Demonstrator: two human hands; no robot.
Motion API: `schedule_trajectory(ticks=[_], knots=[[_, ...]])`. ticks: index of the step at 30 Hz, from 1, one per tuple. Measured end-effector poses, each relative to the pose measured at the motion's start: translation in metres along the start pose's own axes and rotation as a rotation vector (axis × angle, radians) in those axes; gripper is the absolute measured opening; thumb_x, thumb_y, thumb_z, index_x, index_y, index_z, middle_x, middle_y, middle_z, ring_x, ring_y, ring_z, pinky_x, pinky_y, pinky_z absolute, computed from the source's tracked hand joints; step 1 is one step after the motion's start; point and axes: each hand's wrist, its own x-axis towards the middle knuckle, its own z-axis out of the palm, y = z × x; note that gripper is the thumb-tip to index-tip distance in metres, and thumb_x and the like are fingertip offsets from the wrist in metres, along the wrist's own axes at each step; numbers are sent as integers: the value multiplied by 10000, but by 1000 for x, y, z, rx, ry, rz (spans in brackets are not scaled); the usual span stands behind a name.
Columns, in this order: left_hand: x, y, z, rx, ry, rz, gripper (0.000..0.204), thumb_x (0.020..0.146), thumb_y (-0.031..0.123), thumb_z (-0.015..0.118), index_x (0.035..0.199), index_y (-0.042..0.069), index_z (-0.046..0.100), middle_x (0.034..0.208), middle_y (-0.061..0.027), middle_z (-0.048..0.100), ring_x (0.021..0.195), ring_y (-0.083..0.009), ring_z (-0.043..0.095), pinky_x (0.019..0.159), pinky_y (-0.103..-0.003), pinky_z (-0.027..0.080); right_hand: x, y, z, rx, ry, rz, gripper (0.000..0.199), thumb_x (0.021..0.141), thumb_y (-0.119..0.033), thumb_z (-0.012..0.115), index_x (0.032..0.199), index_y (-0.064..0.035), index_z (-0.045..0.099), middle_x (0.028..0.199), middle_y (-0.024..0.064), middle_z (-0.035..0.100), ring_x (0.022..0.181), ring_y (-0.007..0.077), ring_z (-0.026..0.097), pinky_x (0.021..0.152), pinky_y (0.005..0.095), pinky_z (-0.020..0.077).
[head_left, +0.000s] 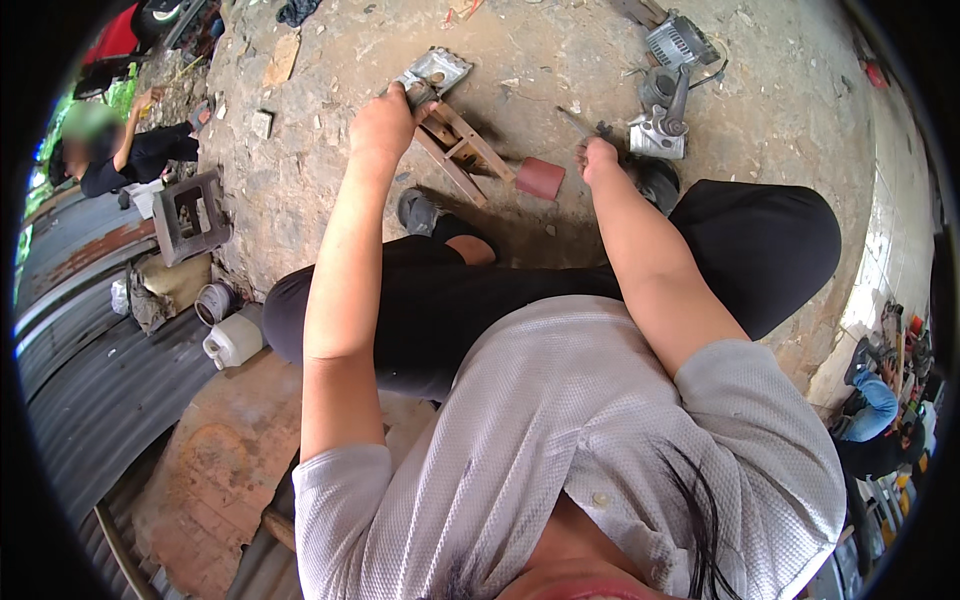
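My left hand (382, 126) is closed on the near edge of a silvery cast metal part (447, 68). That part lies at the far end of a small wooden frame (470, 145) standing on the ground. In my right hand (598, 160), the fingers are wrapped round a thin, dark, rod-like tool (573, 121) that points away to the left; its exact kind is too small to make out. A reddish-brown square sheet (540, 178), like sandpaper, lies between my hands near the frame. The tool is apart from the metal part.
To the right stand a metal part with a rod (660, 138) and a finned, alternator-like housing (682, 42). On the left are a hollow block (190, 217), a white jug (235, 340) and corrugated sheets (90, 385). Another person (120, 160) sits at the far left.
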Motion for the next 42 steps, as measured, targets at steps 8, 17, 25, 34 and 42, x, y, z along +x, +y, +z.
schedule_trajectory(ticks=[8,17,25,34,42], knots=[[-4,-4,12,-77,6,40,718,907,656,624,1200,3,569,976,-283,720,993,-454,693,852,-538,548,-46,-2,45,71,-133,-43,167,1016,-301,542,1035,-161,631,811,11,674,621,157,579,567,347,380],[-16,-19,11,-46,-17,2,705,879,640,675,1215,25,601,1017,-268,722,1001,-461,691,872,-520,556,-47,57,77,-60,-181,8,141,999,-271,627,1019,-143,682,842,5,722,607,140,588,533,328,393],[-16,-34,8,-151,24,-97,626,922,600,646,1015,-16,709,909,-241,735,932,-422,710,848,-483,550,-16,57,80,23,-156,-18,119,984,-191,637,912,-102,668,765,13,667,581,127,558,482,297,385],[4,-55,9,-340,-87,-162,599,937,587,625,1002,4,747,800,-192,738,810,-335,740,772,-421,565,-4,45,71,49,-53,13,176,978,-283,636,939,-116,674,769,22,707,536,158,595,476,333,390],[10,-49,-4,-456,-142,-237,625,961,582,599,1134,-7,716,834,-159,763,782,-302,752,780,-398,569,14,31,66,85,-64,45,199,992,-301,607,950,-113,656,793,19,708,556,159,598,485,354,376]])
